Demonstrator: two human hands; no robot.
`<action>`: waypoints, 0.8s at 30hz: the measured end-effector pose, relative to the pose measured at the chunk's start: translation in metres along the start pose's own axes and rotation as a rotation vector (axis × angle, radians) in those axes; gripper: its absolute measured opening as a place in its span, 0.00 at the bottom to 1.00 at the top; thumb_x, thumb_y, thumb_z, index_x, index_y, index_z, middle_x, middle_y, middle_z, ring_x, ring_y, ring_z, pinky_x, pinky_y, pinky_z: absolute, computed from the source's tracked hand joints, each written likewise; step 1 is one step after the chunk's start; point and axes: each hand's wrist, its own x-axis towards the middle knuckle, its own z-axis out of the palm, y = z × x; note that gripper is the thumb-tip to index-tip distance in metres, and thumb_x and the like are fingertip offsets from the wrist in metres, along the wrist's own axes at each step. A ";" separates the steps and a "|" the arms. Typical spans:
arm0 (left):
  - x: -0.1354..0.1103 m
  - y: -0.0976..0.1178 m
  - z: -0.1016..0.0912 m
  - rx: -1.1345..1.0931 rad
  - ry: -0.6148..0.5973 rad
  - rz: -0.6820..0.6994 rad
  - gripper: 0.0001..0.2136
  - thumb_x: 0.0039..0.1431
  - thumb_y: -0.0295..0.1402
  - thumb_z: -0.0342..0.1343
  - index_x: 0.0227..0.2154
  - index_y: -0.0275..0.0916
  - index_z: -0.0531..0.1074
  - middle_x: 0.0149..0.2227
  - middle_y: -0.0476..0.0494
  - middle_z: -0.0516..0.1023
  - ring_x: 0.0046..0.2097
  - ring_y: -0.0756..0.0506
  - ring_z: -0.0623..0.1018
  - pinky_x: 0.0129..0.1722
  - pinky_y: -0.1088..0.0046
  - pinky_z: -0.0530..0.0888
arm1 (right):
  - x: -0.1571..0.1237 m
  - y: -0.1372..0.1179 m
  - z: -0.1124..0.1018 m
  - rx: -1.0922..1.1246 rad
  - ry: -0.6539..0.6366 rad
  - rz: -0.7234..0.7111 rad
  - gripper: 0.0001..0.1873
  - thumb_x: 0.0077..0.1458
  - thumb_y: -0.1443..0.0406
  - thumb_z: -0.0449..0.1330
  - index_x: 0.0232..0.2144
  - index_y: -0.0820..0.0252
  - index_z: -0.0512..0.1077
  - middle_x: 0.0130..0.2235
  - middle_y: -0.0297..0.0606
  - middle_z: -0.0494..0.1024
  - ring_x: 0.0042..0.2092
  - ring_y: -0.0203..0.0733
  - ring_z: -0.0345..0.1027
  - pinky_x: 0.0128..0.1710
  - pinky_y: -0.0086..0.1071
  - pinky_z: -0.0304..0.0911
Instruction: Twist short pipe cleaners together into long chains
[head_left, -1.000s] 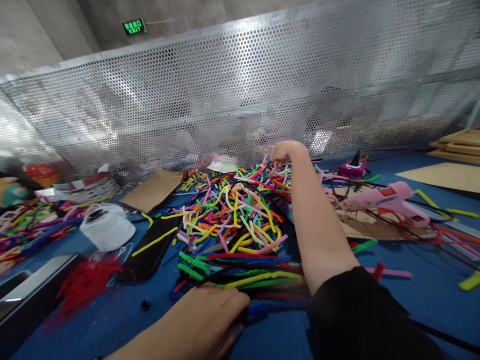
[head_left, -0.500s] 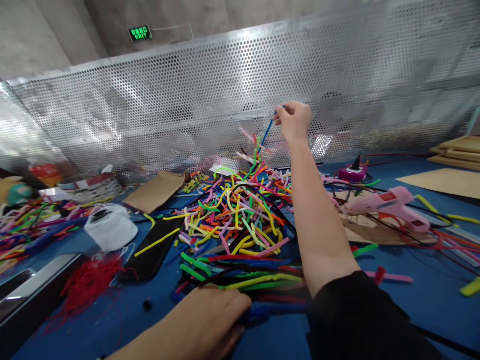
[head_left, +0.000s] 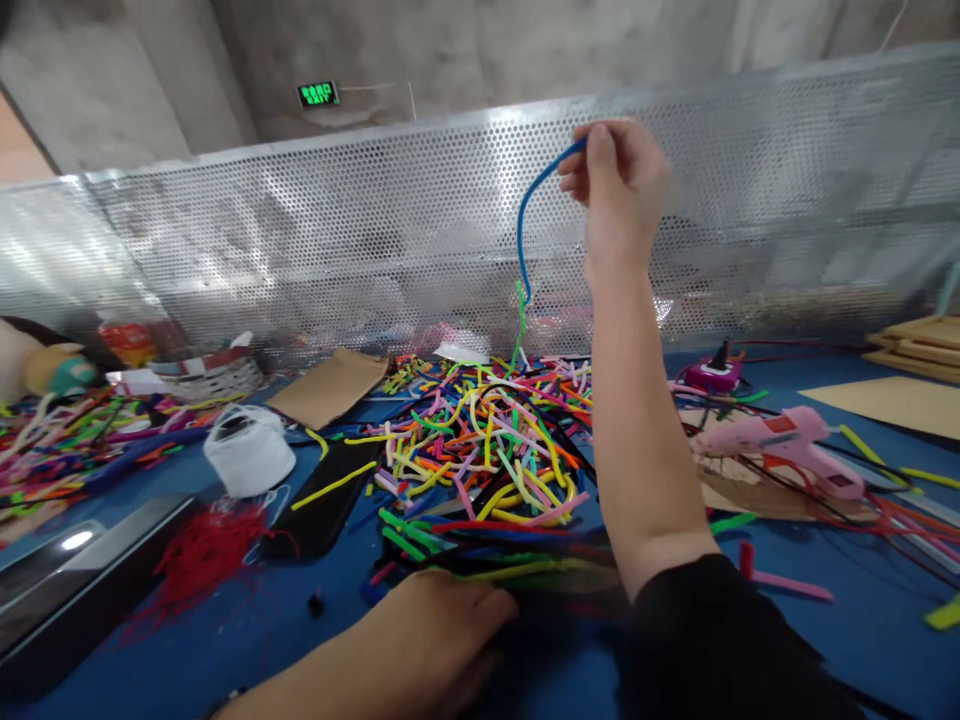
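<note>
Higher than half a second ago, the right hand (head_left: 624,190) is pinching a blue strip (head_left: 523,215) above the colourful heap (head_left: 487,440), so it is coming mostly free, a green strand (head_left: 522,320) rising beside its lower end. The left hand (head_left: 450,630) is lying over nearby strips (head_left: 525,571), its grip unclear. Behind the bench (head_left: 885,640), a perforated metal screen (head_left: 375,200) is standing below an exit sign (head_left: 318,94).

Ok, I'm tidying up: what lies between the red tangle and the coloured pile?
In the head view, a black slab with a yellow strip on it.
</note>
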 end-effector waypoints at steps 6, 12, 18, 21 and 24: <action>-0.007 0.003 -0.009 -0.008 0.005 -0.010 0.05 0.56 0.29 0.46 0.34 0.40 0.65 0.33 0.50 0.75 0.33 0.47 0.75 0.30 0.75 0.70 | 0.020 -0.035 0.043 0.061 -0.379 -0.210 0.08 0.53 0.66 0.47 0.26 0.53 0.64 0.28 0.31 0.73 0.30 0.34 0.67 0.31 0.29 0.64; -0.008 0.003 -0.005 0.048 0.074 0.028 0.03 0.56 0.30 0.45 0.30 0.39 0.64 0.29 0.49 0.74 0.31 0.44 0.76 0.26 0.74 0.70 | 0.028 -0.043 0.033 -0.272 -0.408 -0.446 0.11 0.46 0.72 0.50 0.20 0.53 0.67 0.25 0.31 0.72 0.31 0.39 0.67 0.36 0.35 0.62; -0.008 -0.001 -0.008 -0.046 0.224 0.059 0.06 0.56 0.28 0.45 0.36 0.38 0.65 0.35 0.46 0.73 0.36 0.47 0.74 0.33 0.72 0.71 | 0.004 -0.048 -0.014 -0.207 -0.426 -0.274 0.10 0.45 0.75 0.53 0.21 0.56 0.67 0.24 0.29 0.71 0.28 0.35 0.68 0.30 0.30 0.63; -0.010 -0.004 -0.021 -0.186 0.543 -0.030 0.11 0.54 0.32 0.48 0.41 0.38 0.62 0.38 0.45 0.71 0.38 0.48 0.72 0.36 0.74 0.70 | -0.015 -0.061 -0.034 -0.061 -0.418 -0.218 0.08 0.46 0.75 0.54 0.22 0.59 0.67 0.24 0.29 0.70 0.26 0.33 0.69 0.28 0.28 0.63; -0.010 -0.005 -0.040 -0.283 0.900 -0.149 0.19 0.53 0.40 0.49 0.46 0.37 0.58 0.37 0.44 0.67 0.37 0.49 0.71 0.33 0.76 0.71 | -0.030 -0.083 -0.044 0.164 -0.356 -0.152 0.07 0.47 0.76 0.54 0.24 0.62 0.67 0.22 0.29 0.71 0.26 0.32 0.69 0.28 0.27 0.64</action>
